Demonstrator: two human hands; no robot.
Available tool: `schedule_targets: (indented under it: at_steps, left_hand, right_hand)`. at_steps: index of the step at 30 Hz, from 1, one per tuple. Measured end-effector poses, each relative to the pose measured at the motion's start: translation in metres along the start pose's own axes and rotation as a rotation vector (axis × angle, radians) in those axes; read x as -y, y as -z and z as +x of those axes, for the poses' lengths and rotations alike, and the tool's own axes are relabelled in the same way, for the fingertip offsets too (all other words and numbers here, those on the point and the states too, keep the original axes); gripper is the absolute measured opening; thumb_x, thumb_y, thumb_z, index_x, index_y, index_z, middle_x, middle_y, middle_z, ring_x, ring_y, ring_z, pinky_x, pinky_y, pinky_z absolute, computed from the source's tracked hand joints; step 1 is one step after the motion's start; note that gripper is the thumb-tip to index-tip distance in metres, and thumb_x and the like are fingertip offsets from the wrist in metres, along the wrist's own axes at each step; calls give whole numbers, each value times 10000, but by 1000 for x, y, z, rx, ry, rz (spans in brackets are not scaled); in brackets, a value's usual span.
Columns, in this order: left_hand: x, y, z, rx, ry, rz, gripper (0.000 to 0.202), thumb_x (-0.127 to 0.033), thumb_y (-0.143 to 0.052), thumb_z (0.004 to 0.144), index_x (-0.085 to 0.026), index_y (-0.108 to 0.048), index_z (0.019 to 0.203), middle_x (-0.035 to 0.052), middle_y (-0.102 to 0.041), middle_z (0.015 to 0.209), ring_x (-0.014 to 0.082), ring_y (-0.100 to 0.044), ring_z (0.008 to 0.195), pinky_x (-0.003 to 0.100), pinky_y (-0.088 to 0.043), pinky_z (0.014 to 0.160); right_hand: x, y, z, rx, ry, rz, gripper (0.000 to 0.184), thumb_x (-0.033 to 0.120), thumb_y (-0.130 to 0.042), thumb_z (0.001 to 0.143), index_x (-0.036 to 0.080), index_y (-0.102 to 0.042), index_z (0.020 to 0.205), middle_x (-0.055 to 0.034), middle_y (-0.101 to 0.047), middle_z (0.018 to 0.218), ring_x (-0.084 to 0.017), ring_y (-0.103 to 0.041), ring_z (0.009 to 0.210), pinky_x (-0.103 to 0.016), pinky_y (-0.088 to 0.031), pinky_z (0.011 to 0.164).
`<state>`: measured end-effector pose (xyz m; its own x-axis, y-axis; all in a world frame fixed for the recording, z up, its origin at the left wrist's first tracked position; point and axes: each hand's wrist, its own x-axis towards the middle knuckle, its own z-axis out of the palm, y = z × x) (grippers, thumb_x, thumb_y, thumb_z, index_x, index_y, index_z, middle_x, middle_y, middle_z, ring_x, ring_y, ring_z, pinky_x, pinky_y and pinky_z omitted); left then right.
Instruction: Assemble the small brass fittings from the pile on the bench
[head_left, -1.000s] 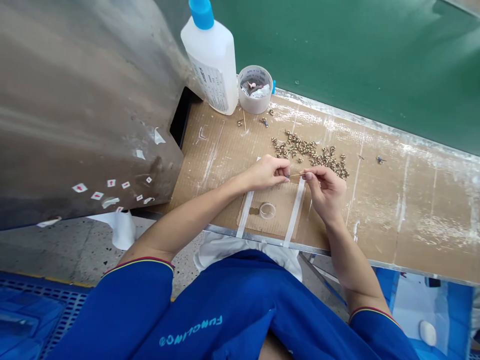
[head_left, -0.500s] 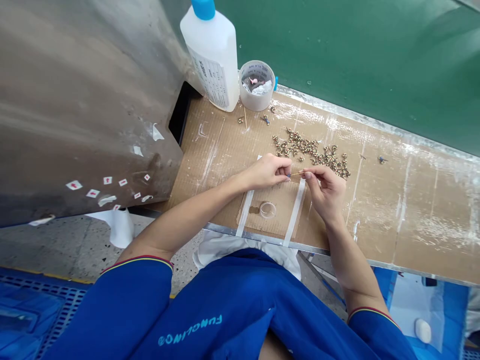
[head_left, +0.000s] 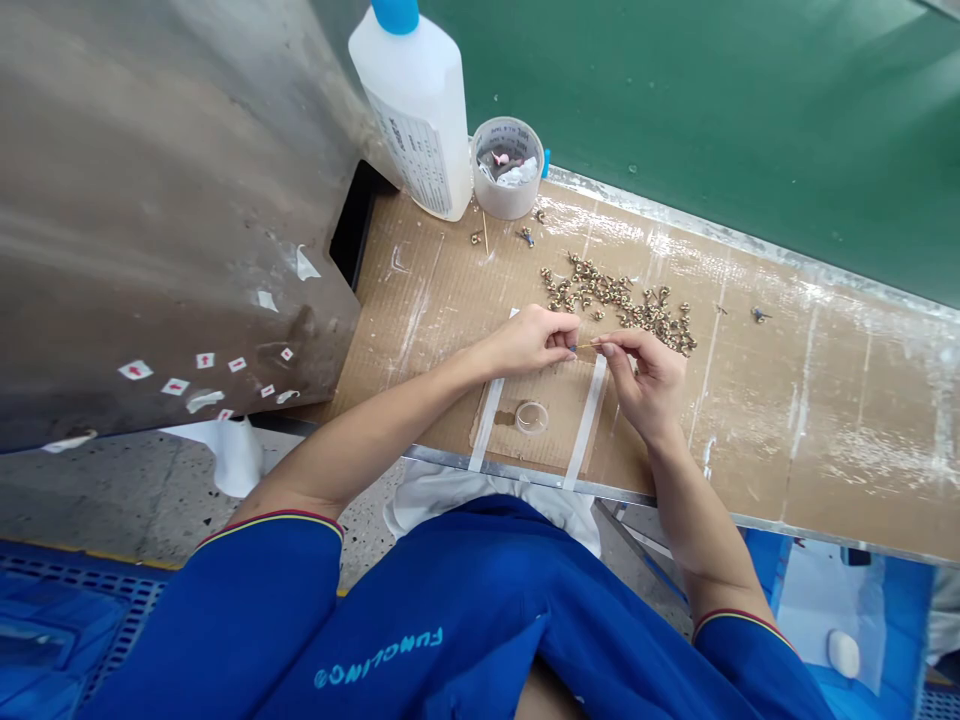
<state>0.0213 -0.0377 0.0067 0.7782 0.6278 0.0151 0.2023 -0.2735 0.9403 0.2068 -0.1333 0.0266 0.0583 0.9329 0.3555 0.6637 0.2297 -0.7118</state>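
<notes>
On the cardboard-covered bench (head_left: 847, 450), a small dish (head_left: 531, 417) lies between two tape strips (head_left: 487, 430) directly before you. Behind it sit the brass nuts (head_left: 615, 300); further back, to their left, stand a plastic bottle (head_left: 412, 110) and a round tub (head_left: 508, 165), with a metal panel (head_left: 172, 200) on your left.

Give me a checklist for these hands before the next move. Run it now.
1. Thin stick pinched in the right hand's fingertips: ok.
2. Left hand pinching a small part at the stick's tip: cannot tell, too small.
3. Brass parts apart from both hands: ok.
4. Clear round cup upright on the cardboard between the white tape strips: ok.
5. White bottle capped: ok.
</notes>
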Motion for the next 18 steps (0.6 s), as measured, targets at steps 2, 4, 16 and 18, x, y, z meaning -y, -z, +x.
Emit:
schedule_targets:
  at_steps: [2, 4, 16, 18]
  left_hand:
    - [0, 0, 0, 4, -3, -3, 78, -130, -670, 777, -157, -602, 750, -38, -604, 652, 104, -559, 643, 223, -387, 652]
    - [1, 0, 0, 3, -7, -9, 82, -138, -672, 785, -157, -599, 754, -38, -600, 654, 104, -556, 647, 225, -385, 656]
    - [2, 5, 1, -31, -8, -231, 165, -201, -717, 784, -159, -566, 734, -35, -553, 668, 96, -503, 661, 232, -418, 678]
    - [2, 7, 1, -41, 3, -288, 202, -250, -733, 791, -160, -561, 736, -30, -546, 684, 94, -482, 654, 232, -414, 659]
  right_hand:
    - [0, 1, 0, 7, -3, -11, 274, 458, -604, 1008, 266, -727, 856, -43, -789, 830, -211, -751, 780, -348, -609, 734]
    - [0, 3, 1, 9, -15, 11, 272, 462, -618, 1003, 259, -725, 856, -47, -784, 827, -211, -748, 776, -351, -606, 732]
    - [26, 3, -8, 529, 264, 347, 201, 290, -594, 1044, 239, -754, 933, -47, -743, 943, -151, -720, 825, -297, -607, 735]
    - [26, -4, -12, 573, 279, 308, 211, 280, -573, 1052, 240, -755, 953, -55, -723, 967, -152, -707, 839, -290, -604, 730]
